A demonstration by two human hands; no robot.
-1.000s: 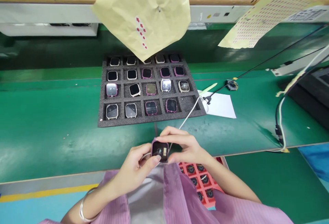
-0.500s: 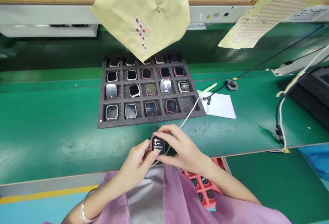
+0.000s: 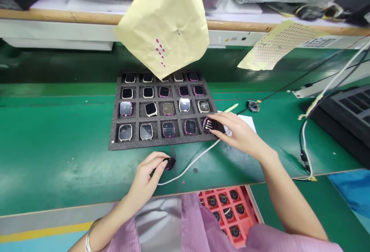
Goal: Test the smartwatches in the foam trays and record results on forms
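My right hand (image 3: 232, 128) pinches a purple-rimmed smartwatch (image 3: 208, 124) by its edges, at the front right compartment of the dark grey foam tray (image 3: 114, 136). Its lit screen shows a list of small icons. Several other square smartwatches, such as a silver one (image 3: 125, 132) and a purple one (image 3: 190, 127), lie face up in the tray's compartments. Nearer to me, my left hand (image 3: 150, 173) grips a small black charger (image 3: 170, 163) just above the bench. A white cable (image 3: 187, 167) runs from beside that hand towards the tray's right end.
A white paper (image 3: 248, 122) and a pale green stick (image 3: 231, 108) lie right of the tray, with another watch-like piece (image 3: 253, 105) beyond. Yellow paper (image 3: 176, 24) hangs over the tray's back. Below the bench edge is a red tray (image 3: 243, 221) of round black parts. Cables (image 3: 308, 128) hang at right.
My hands have parted. The right one has carried the purple smartwatch forward and right to the front right compartment, while the left keeps the black charger near the bench's front edge.
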